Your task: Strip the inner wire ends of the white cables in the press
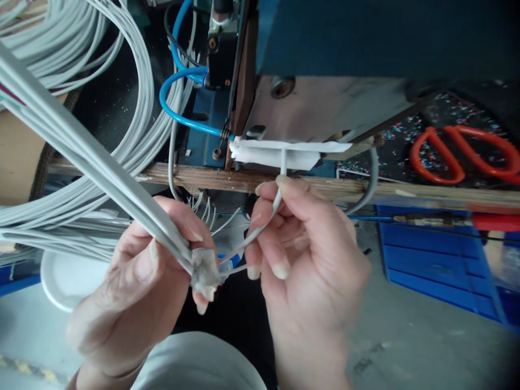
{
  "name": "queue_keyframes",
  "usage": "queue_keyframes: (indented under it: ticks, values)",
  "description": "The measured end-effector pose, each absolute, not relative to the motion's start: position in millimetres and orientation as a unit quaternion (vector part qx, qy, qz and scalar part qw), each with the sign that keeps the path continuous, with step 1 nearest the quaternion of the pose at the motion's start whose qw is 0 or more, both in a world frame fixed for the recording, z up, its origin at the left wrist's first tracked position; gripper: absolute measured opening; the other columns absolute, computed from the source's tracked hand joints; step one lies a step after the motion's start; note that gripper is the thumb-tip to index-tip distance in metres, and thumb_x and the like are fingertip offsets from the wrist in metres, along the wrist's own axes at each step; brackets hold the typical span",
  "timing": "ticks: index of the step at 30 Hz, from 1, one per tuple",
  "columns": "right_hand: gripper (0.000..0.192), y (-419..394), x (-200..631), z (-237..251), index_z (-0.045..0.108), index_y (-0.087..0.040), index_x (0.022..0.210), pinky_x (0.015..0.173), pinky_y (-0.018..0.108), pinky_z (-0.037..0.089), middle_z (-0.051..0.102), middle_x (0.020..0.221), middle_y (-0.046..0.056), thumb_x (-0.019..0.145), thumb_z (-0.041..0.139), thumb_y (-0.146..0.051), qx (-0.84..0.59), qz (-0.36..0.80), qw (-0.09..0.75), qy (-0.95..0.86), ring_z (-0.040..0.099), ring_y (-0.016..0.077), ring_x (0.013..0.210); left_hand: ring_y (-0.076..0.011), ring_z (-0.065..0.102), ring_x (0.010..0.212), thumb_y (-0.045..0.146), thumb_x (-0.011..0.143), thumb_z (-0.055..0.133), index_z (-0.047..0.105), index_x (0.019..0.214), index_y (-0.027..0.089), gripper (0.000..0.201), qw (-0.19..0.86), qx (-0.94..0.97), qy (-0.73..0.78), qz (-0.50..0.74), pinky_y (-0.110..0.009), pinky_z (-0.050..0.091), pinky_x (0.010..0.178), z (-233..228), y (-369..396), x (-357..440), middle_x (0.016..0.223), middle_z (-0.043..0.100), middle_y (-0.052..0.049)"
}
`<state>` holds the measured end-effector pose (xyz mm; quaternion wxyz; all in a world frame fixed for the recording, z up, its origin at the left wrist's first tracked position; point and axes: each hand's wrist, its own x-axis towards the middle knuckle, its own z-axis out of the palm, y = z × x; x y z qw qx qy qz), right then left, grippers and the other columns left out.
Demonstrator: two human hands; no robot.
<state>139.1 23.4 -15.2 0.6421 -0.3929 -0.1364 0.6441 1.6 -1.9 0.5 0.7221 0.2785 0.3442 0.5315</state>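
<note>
My left hand (142,281) is closed round a bundle of grey cables (109,173) that runs in from the upper left. A worn, whitish wrap (204,268), perhaps tape, covers one of its fingers or the bundle's end; I cannot tell which. Between thumb and fingers, my right hand (309,244) pinches a single grey cable (262,226). That cable's upper end reaches the white-lined slot (284,154) at the front of a machine (325,108). Its other end runs back towards my left hand. The cable's tip is hidden in the slot.
Coiled grey cables (142,108) lie at the left. Blue air tubes (166,103) join the machine. Orange-handled scissors (459,154) rest on the bench at the right, among coloured scraps. Below the wooden bench edge (227,177) are a blue bin (439,265) and a red-handled tool (491,221).
</note>
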Motion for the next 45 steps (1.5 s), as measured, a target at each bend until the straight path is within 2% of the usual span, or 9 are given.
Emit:
queue_keyframes:
  ticks: [6, 13, 17, 20, 24, 30, 35, 40, 45]
  values:
    - [0.014, 25.0, 138.7, -14.1, 0.072, -0.018, 0.071, 0.030, 0.012, 0.045, 0.070, 0.061, -0.005, 0.085, 0.074, -0.022, -0.394, 0.647, 0.640, -0.129, 0.048, 0.0032, 0.031, -0.0120, 0.059, 0.061, 0.034, 0.096, 0.069, 0.073, 0.098, 0.016, 0.019, 0.716, 0.271, 0.360, 0.533, -0.027, 0.050, 0.054, 2.1, -2.4, 3.0, 0.077, 0.064, -0.001]
    - [0.022, 24.1, 137.4, -14.8, 0.072, -0.019, 0.072, 0.029, 0.014, 0.042, 0.068, 0.061, -0.004, 0.092, 0.065, -0.027, -0.424, 0.624, 0.639, -0.147, 0.051, 0.0046, 0.033, -0.0128, 0.058, 0.059, 0.034, 0.096, 0.069, 0.073, 0.098, 0.016, 0.019, 0.713, 0.283, 0.355, 0.534, -0.028, 0.049, 0.052, 1.5, -0.8, 1.5, 0.080, 0.065, -0.003]
    - [0.019, 24.4, 137.9, -15.3, 0.071, -0.020, 0.072, 0.029, 0.015, 0.042, 0.068, 0.061, -0.005, 0.088, 0.071, -0.029, -0.436, 0.616, 0.636, -0.163, 0.051, 0.0046, 0.033, -0.0125, 0.059, 0.061, 0.034, 0.096, 0.068, 0.073, 0.098, 0.016, 0.019, 0.714, 0.280, 0.354, 0.536, -0.028, 0.050, 0.054, 1.1, -2.5, 1.4, 0.081, 0.065, -0.003]
    - [0.021, 24.7, 138.1, -15.9, 0.069, -0.021, 0.072, 0.028, 0.015, 0.040, 0.069, 0.061, -0.005, 0.090, 0.067, -0.031, -0.449, 0.608, 0.631, -0.175, 0.049, 0.0049, 0.032, -0.0116, 0.058, 0.061, 0.034, 0.096, 0.069, 0.074, 0.098, 0.016, 0.019, 0.710, 0.274, 0.361, 0.539, -0.027, 0.050, 0.053, 1.6, -4.2, 2.1, 0.085, 0.066, -0.004]
    - [0.019, 25.3, 137.7, -17.1, 0.070, -0.020, 0.072, 0.027, 0.015, 0.039, 0.070, 0.060, -0.004, 0.088, 0.068, -0.031, -0.456, 0.596, 0.636, -0.177, 0.049, 0.0051, 0.031, -0.0121, 0.058, 0.061, 0.033, 0.095, 0.069, 0.074, 0.098, 0.015, 0.019, 0.707, 0.273, 0.355, 0.548, -0.026, 0.050, 0.053, 2.1, -5.3, 3.0, 0.079, 0.064, -0.003]
    - [0.016, 28.0, 136.7, -17.7, 0.071, -0.019, 0.070, 0.029, 0.015, 0.042, 0.069, 0.058, -0.004, 0.082, 0.075, -0.030, -0.433, 0.602, 0.649, -0.166, 0.049, 0.0049, 0.031, -0.0128, 0.059, 0.060, 0.033, 0.095, 0.069, 0.074, 0.097, 0.015, 0.019, 0.704, 0.280, 0.350, 0.552, -0.027, 0.048, 0.053, 0.7, -5.9, 4.2, 0.079, 0.064, -0.003]
    - [0.017, 24.9, 138.9, -20.2, 0.073, -0.019, 0.073, 0.031, 0.015, 0.045, 0.070, 0.059, -0.004, 0.085, 0.075, -0.029, -0.429, 0.599, 0.653, -0.179, 0.050, 0.0048, 0.032, -0.0130, 0.058, 0.062, 0.034, 0.093, 0.069, 0.074, 0.098, 0.016, 0.020, 0.704, 0.275, 0.351, 0.552, -0.027, 0.048, 0.053, -3.0, -5.9, 3.2, 0.086, 0.066, -0.004]
    - [0.016, 4.6, 144.6, -33.7, 0.075, -0.020, 0.081, 0.035, 0.017, 0.047, 0.071, 0.062, -0.004, 0.093, 0.073, -0.029, -0.434, 0.583, 0.642, -0.243, 0.052, 0.0057, 0.033, -0.0162, 0.060, 0.064, 0.036, 0.089, 0.067, 0.076, 0.096, 0.014, 0.025, 0.719, 0.263, 0.350, 0.540, -0.028, 0.050, 0.057, -11.8, -3.9, 1.9, 0.075, 0.063, -0.004]
    - [0.013, -20.9, 147.6, -45.4, 0.075, -0.022, 0.084, 0.041, 0.024, 0.050, 0.071, 0.064, -0.002, 0.095, 0.072, -0.028, -0.489, 0.541, 0.617, -0.298, 0.057, 0.0099, 0.038, -0.0145, 0.059, 0.059, 0.035, 0.086, 0.073, 0.075, 0.090, 0.014, 0.021, 0.714, 0.244, 0.390, 0.527, -0.025, 0.049, 0.057, -24.3, -8.7, 0.7, 0.073, 0.064, -0.003]
